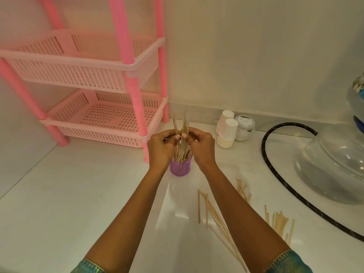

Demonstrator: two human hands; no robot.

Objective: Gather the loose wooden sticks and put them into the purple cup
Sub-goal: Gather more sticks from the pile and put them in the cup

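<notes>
The white surface (78, 203) in front of you runs back to a pale wall. At its back left corner stands a pink two-tier rack (65, 62) with slotted trays. Along the right edge sits a large clear glass vessel (334, 164), and a black hose (265, 154) curves round its near side, from the back edge down toward the near right corner.

Both your arms reach out over the middle of the surface. Your left hand (160, 147) and right hand (202, 147) meet above the purple cup (180, 168), fingers curled and pinching a bundle of wooden sticks (184, 127) from either side. The bundle stands nearly upright, its lower ends down inside the cup and its tops fanning out above your fingers.

More loose sticks (214, 215) lie flat toward the near right, partly under your right forearm, with a second scatter (279, 223) beside the hose and a smaller one (243, 189) behind.

Near the back edge, right of your hands, sit stacked white cups (228, 129) and a small lidded jar (245, 128), touching or nearly so.

The purple cup stands just in front of the rack's nearest leg.
</notes>
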